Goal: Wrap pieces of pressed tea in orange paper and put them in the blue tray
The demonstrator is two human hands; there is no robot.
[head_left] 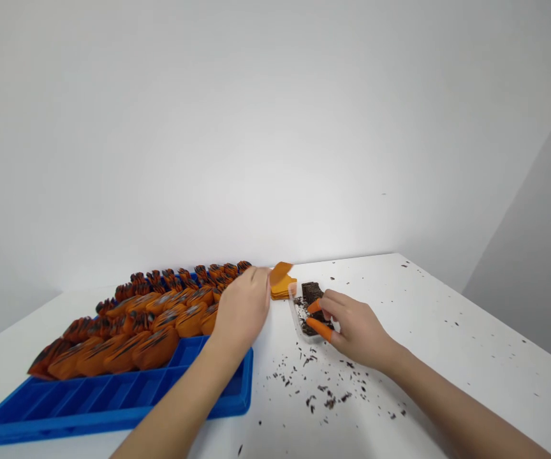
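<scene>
My left hand [245, 305] is closed at a small stack of yellow-orange pieces [282, 294]. It pinches the edge of one orange piece [281, 273], which is tilted up off the stack; the fingertips are hidden behind the hand. My right hand [352, 324] wears orange finger covers on thumb and forefinger. Those two tips reach into a clear plastic container [298, 322], slightly apart, with nothing visible between them. Inside the container lie dark brown strips [311, 292] and loose dark flakes.
To the left, a blue compartment tray [127, 414] holds rows of orange pieces with dark streaks [155, 347]; its front compartments show bare blue. Dark crumbs [330, 401] are scattered over the white table [448, 357]. A pale wall [275, 127] stands behind.
</scene>
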